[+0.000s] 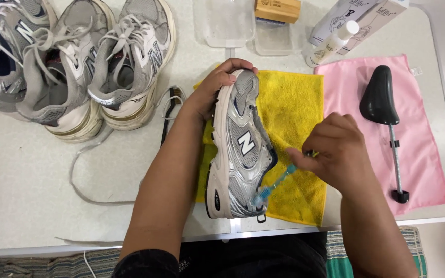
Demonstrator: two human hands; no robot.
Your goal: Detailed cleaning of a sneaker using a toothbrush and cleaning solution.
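Pile of grey sneakers (68,62) in the upper left was cut off by the top and left edges. Clear plastic tray (231,21), wooden brush block (277,9) and white boxes (359,18) ran off the top edge. Left hand (213,90) covered the toe of the silver sneaker (240,149). Right hand (338,152) hid the handle end of the blue toothbrush (274,184); bristles were too small to make out. Black brush (168,116) was partly hidden behind the left forearm.

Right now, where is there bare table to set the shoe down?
Bare table lies lower left, bordered by the loose lace and left forearm. Crowded: the shoe pile upper left, yellow towel centre, pink cloth with shoe tree right.
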